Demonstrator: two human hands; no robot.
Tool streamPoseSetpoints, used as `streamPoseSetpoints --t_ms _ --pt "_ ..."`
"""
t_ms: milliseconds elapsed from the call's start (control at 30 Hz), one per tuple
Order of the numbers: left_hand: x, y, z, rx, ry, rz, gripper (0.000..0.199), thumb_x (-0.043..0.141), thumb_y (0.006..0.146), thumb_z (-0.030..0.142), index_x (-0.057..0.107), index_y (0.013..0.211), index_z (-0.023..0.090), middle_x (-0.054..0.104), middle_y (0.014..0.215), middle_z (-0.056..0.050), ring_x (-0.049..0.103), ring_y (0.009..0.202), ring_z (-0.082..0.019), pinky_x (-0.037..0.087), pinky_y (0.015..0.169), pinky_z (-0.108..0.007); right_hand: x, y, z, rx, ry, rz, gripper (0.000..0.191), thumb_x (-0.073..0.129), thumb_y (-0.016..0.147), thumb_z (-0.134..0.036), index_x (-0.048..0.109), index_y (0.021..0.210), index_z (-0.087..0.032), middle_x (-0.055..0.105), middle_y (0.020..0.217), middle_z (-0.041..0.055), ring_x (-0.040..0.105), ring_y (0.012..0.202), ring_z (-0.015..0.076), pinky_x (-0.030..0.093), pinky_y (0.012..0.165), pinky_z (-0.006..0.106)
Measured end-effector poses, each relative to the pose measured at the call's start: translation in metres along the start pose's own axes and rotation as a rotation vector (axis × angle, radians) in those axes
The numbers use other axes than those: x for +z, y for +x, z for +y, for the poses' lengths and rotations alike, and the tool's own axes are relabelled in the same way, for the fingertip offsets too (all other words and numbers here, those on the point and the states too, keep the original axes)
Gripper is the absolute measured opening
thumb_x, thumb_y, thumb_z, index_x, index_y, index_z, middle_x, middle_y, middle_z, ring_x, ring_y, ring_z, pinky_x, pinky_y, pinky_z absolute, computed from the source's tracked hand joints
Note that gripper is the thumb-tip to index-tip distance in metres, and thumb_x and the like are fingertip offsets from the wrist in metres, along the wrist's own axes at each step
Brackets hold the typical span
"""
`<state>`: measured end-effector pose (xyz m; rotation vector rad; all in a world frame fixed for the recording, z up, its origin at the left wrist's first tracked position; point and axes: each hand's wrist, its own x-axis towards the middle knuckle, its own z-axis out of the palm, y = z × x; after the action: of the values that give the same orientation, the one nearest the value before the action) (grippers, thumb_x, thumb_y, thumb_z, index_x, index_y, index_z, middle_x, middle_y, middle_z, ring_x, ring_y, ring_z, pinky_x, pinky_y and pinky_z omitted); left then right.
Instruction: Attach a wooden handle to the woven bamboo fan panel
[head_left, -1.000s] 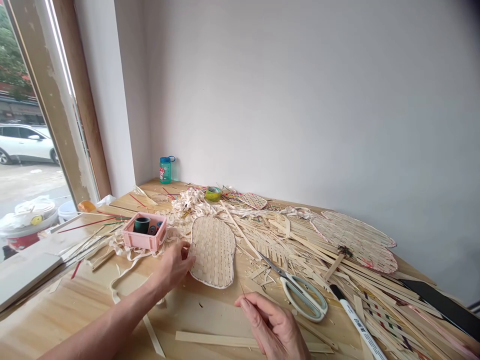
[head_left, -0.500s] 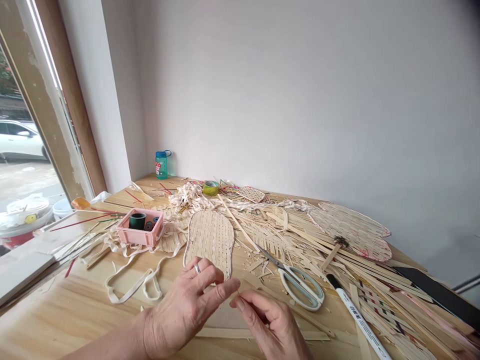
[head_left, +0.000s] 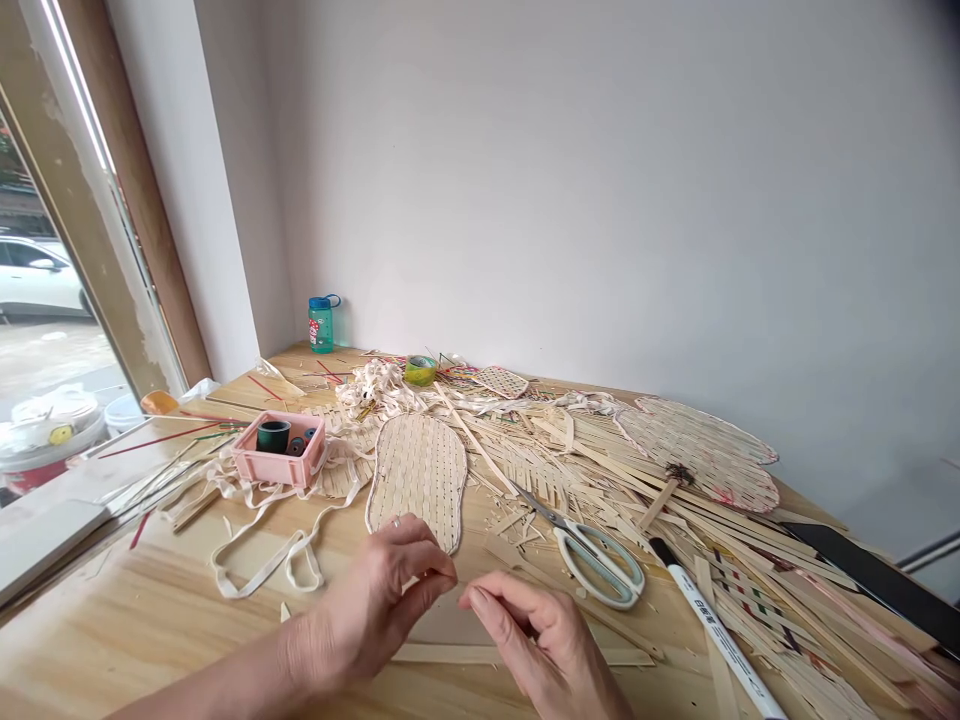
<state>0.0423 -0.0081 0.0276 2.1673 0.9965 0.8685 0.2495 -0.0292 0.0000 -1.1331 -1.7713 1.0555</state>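
My left hand point(head_left: 390, 605) is low in the middle, thumb and forefinger pinched together, a ring on one finger. Facing it, my right hand point(head_left: 536, 635) also pinches with thumb and forefinger. The fingertips nearly meet; whatever they hold is too thin to make out. Just beyond the hands lies a woven sole-shaped piece point(head_left: 420, 475) with a stitched, bound edge, its near end close to my left knuckles. Scissors point(head_left: 596, 560) with pale handles lie to the right of my right hand. A flat wooden strip point(head_left: 450, 654) runs behind both wrists.
A pink basket point(head_left: 279, 465) with dark spools stands at left beside loose white tape point(head_left: 251, 582). Cut strips point(head_left: 547, 470) litter the middle and right. A marker point(head_left: 716, 630), a black phone-like slab point(head_left: 874, 580), more woven pieces point(head_left: 705, 450) and a teal bottle point(head_left: 321, 328) also lie or stand around.
My left hand has turned slightly, its forefinger curling back from above my right fingertips into a pinch against the thumb. My right hand has barely moved.
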Motion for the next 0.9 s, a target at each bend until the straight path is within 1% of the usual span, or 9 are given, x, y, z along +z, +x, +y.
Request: streamPoseSetpoints --t_ms 100,200,267,433,533,600,733,800,900 --pt "0.0 0.001 -0.001 -0.219 -0.32 -0.068 0.038 0.062 0.096 0.054 0.078 0.089 0.02 0.067 0.085 -0.004 0.055 0.078 -0.016 0.039 0.073 -0.027 -0.002 0.001 0.001 0.024 0.047 -0.007 0.052 0.049 0.101 -0.06 0.073 0.086 -0.016 0.024 0.055 -0.0081 0.02 0.047 0.0092 0.015 0.044 0.027" --pt "-0.002 0.003 -0.003 -0.308 -0.622 -0.114 0.046 0.073 0.083 0.063 0.08 0.088 0.018 0.068 0.08 -0.004 0.052 0.076 -0.016 0.038 0.074 -0.027 -0.002 0.0 0.0 0.041 0.1 -0.017 0.052 0.049 0.101 -0.061 0.073 0.089 -0.016 0.021 0.052 -0.0092 0.019 0.044 0.0086 0.013 0.041 0.026" --pt "-0.003 0.005 -0.004 -0.335 -0.724 -0.123 0.051 0.075 0.08 0.067 0.081 0.086 0.017 0.067 0.077 -0.004 0.051 0.073 -0.015 0.038 0.073 -0.027 -0.002 -0.001 -0.001 0.031 0.12 -0.009 0.053 0.049 0.101 -0.062 0.072 0.088 -0.016 0.021 0.052 -0.0093 0.018 0.044 0.0083 0.012 0.04 0.026" --pt "-0.004 0.008 -0.003 -0.336 -0.741 -0.12 0.058 0.068 0.083 0.071 0.084 0.087 0.015 0.067 0.075 -0.006 0.051 0.071 -0.014 0.041 0.074 -0.027 -0.003 -0.003 -0.003 0.02 0.121 -0.014 0.052 0.048 0.101 -0.062 0.069 0.086 -0.017 0.018 0.053 -0.0097 0.017 0.044 0.0085 0.012 0.039 0.026" --pt "-0.002 0.007 -0.004 -0.341 -0.733 -0.133 0.056 0.076 0.078 0.068 0.083 0.089 0.014 0.068 0.076 -0.005 0.052 0.072 -0.013 0.04 0.072 -0.026 -0.004 -0.003 -0.004 0.039 0.1 -0.017 0.051 0.048 0.102 -0.061 0.067 0.083 -0.017 0.021 0.054 -0.009 0.019 0.046 0.0086 0.014 0.041 0.026" --pt "-0.001 0.005 -0.006 -0.344 -0.682 -0.118 0.051 0.083 0.074 0.063 0.082 0.091 0.014 0.068 0.077 -0.004 0.052 0.073 -0.013 0.039 0.07 -0.025 -0.003 -0.003 -0.005 0.038 0.092 -0.01 0.051 0.049 0.102 -0.061 0.065 0.08 -0.018 0.024 0.057 -0.0078 0.021 0.048 0.0088 0.014 0.042 0.026" --pt "-0.001 0.002 -0.005 -0.254 -0.487 -0.056 0.042 0.078 0.084 0.058 0.083 0.087 0.016 0.07 0.08 -0.004 0.054 0.076 -0.013 0.038 0.072 -0.025 -0.002 -0.003 -0.009 0.035 0.086 -0.035 0.052 0.049 0.101 -0.063 0.066 0.083 -0.018 0.028 0.059 -0.0069 0.023 0.05 0.0096 0.016 0.044 0.026" --pt "-0.003 0.002 -0.003 -0.263 -0.538 -0.079 0.041 0.08 0.081 0.058 0.085 0.084 0.017 0.07 0.078 -0.003 0.054 0.074 -0.012 0.038 0.071 -0.024 -0.003 -0.003 -0.011 0.033 0.079 -0.022 0.052 0.049 0.101 -0.062 0.064 0.079 -0.018 0.028 0.06 -0.007 0.023 0.051 0.0096 0.016 0.044 0.026" --pt "-0.005 0.003 0.001 -0.369 -0.795 -0.143 0.038 0.09 0.071 0.054 0.085 0.079 0.017 0.07 0.073 -0.004 0.054 0.068 -0.01 0.039 0.068 -0.024 -0.005 -0.003 -0.013 0.036 0.094 -0.021 0.052 0.048 0.102 -0.061 0.063 0.077 -0.018 0.029 0.06 -0.0073 0.024 0.05 0.0094 0.019 0.046 0.026"
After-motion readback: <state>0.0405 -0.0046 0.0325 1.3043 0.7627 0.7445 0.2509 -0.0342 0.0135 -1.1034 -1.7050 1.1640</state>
